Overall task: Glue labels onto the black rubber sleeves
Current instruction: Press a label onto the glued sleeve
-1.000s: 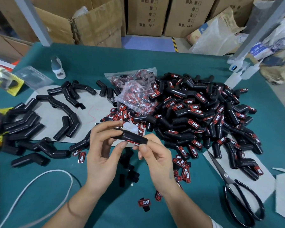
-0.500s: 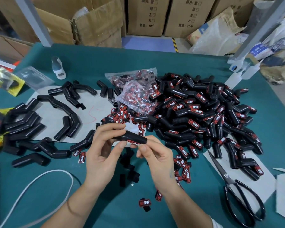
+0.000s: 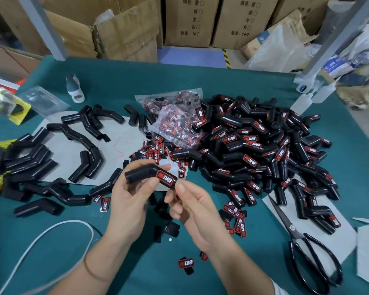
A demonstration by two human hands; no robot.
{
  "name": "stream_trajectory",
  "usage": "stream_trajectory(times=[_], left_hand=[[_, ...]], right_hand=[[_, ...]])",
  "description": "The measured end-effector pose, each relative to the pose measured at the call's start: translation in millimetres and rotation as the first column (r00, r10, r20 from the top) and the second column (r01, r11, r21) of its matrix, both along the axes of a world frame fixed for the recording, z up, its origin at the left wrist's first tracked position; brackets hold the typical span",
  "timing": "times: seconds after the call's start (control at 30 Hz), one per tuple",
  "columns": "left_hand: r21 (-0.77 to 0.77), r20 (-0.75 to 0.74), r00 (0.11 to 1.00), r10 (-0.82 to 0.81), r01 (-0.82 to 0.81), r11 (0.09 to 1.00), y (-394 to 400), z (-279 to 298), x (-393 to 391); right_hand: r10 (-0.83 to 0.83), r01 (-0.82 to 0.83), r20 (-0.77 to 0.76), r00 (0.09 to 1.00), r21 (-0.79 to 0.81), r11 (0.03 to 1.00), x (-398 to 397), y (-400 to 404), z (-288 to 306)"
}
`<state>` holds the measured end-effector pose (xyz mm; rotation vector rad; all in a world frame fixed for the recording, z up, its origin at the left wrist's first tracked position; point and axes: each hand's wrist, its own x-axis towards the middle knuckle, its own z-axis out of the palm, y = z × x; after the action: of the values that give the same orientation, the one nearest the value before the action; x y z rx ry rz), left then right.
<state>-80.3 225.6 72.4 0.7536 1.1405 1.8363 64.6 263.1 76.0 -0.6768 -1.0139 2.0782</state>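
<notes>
Black rubber made up the bent sleeve (image 3: 150,176) that the left hand (image 3: 129,201) held up over the green table (image 3: 200,81). Its fingers curled over the top of the sleeve and its thumb pressed from below. A red and white label (image 3: 166,178) sat on the right end of the sleeve, facing up. The right hand (image 3: 197,206) was just beside that end. Its fingers were loosely bent and its fingertip (image 3: 180,187) was right at the end of the sleeve, but I could not tell if it touched or held it.

Behind the hands, a small see-through glue bottle (image 3: 167,165) peeked out. To the right lay a big pile of labelled sleeves (image 3: 264,150). To the left lay plain sleeves (image 3: 83,141) with no labels, some on a grey sheet (image 3: 119,145). A clear bag of labels (image 3: 175,122) rested between the two groups, and loose labels (image 3: 153,150) were spread near it. One more loose label (image 3: 186,262) lay on the table near the right wrist.

Black scissors (image 3: 307,248) lay at the right, well apart from the hands. A white cord (image 3: 51,235) curved at the lower left. Brown boxes (image 3: 190,20) stood behind the table
</notes>
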Motion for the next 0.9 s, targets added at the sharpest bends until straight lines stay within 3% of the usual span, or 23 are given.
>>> stream_trajectory(times=[0.07, 0.13, 0.27, 0.47, 0.9], left_hand=[[-0.007, 0.047, 0.999, 0.002, -0.001, 1.000, 1.0, 0.9, 1.4], [-0.017, 0.066, 0.998, 0.001, 0.000, 1.000, 2.1, 0.9, 1.7], [-0.020, 0.067, 0.996, -0.050, 0.052, 0.998, 2.5, -2.7, 3.8], [0.016, 0.024, 0.988, -0.150, 0.150, 0.989, 0.0, 0.6, 2.1], [0.008, 0.093, 0.972, -0.217, 0.217, 0.976, -3.7, 9.1, 9.8]], right_hand=[[-0.148, 0.142, 0.113, 0.982, 0.059, 0.988, 0.6, 0.7, -1.4], [-0.320, 0.255, 0.238, 0.917, 0.266, 0.930, 4.6, 3.0, -2.4], [-0.411, 0.270, 0.173, 0.895, 0.524, 0.808, 11.8, 2.5, 2.6], [-0.393, 0.216, 0.175, 0.903, 0.606, 0.766, 9.4, -3.3, 6.4], [-0.467, 0.247, 0.109, 0.878, 0.732, 0.635, 9.8, -4.7, 3.3]])
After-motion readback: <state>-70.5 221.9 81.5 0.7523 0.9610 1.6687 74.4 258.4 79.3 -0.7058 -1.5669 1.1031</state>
